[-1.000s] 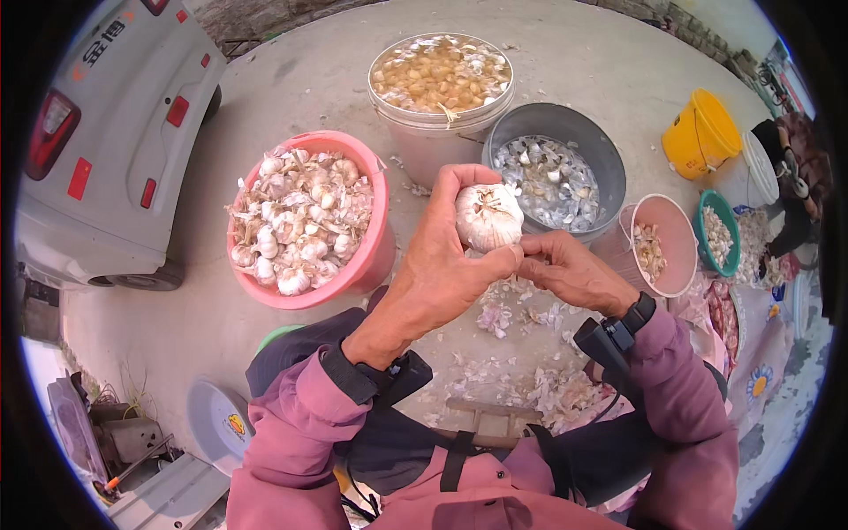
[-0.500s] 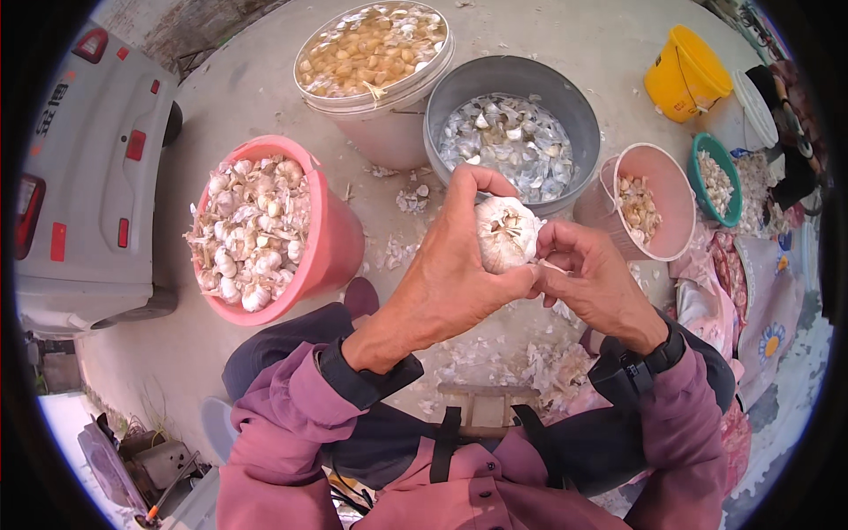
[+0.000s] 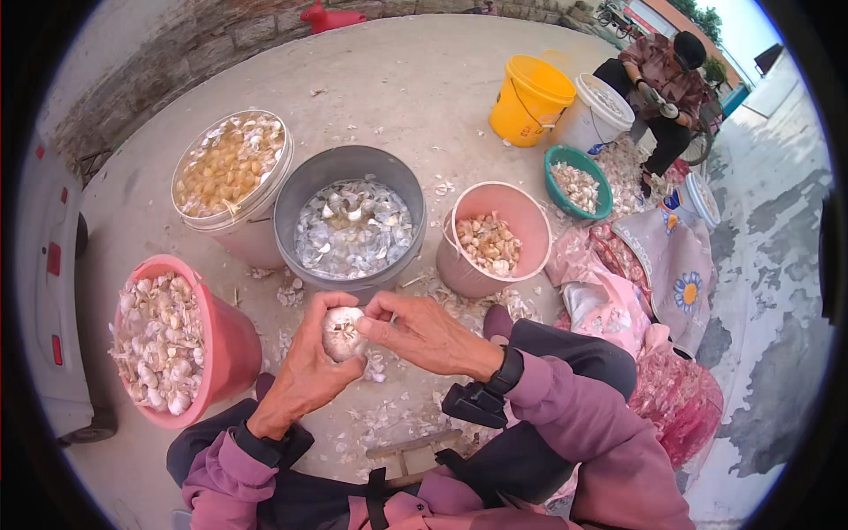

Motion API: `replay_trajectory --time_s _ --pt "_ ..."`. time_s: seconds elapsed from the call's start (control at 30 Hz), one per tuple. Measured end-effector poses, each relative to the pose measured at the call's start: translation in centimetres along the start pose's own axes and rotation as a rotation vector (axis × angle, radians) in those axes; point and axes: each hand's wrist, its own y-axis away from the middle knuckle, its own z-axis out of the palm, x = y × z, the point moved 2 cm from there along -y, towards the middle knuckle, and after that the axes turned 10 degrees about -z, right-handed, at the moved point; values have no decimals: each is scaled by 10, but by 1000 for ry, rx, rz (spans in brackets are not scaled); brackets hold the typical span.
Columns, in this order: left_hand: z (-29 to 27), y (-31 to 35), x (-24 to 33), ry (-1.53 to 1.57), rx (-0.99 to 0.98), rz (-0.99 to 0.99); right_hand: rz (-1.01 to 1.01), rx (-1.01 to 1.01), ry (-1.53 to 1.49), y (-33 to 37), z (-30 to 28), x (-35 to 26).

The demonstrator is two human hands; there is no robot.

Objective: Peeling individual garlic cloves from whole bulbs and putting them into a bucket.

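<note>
A whole white garlic bulb [image 3: 343, 336] sits in my left hand [image 3: 305, 371], its dry root face turned up. Thumb and curled fingers wrap around its left and lower sides. My right hand [image 3: 424, 331] is closed at the bulb's upper right, the thumb pressed on its edge and the fingers bent behind. Whether a clove or skin is pinched there, I cannot make out. Just beyond both hands stands a grey tub [image 3: 281, 231] of loose cloves and skins in water. To the left, a pink bucket [image 3: 231, 340] is heaped with garlic bulbs and cloves.
A white bucket [image 3: 247, 238] of soaking cloves, a pale pink bucket [image 3: 459, 265], a yellow bucket [image 3: 521, 115] and a green basin [image 3: 574, 208] stand around. Pink sacks [image 3: 676, 397] lie at right. Another person [image 3: 667, 84] sits far right. Skins litter the floor.
The view has swung right and up, bringing the other person into sight. My right thumb has shifted from the bulb's lower right side to its upper edge; my left hand still holds the bulb.
</note>
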Motion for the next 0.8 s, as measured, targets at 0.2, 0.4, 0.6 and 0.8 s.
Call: replay_trajectory --time_s 0.2,0.4,0.6,0.8 --pt "3 14 -12 -66 -91 -19 29 -284 5 6 32 17" --pt "19 12 -3 -109 8 -25 169 -254 -318 20 44 35" --pt "24 10 -2 -445 182 244 217 -35 -287 15 46 35" --pt "20 9 12 -270 70 81 219 -128 -562 10 40 29"
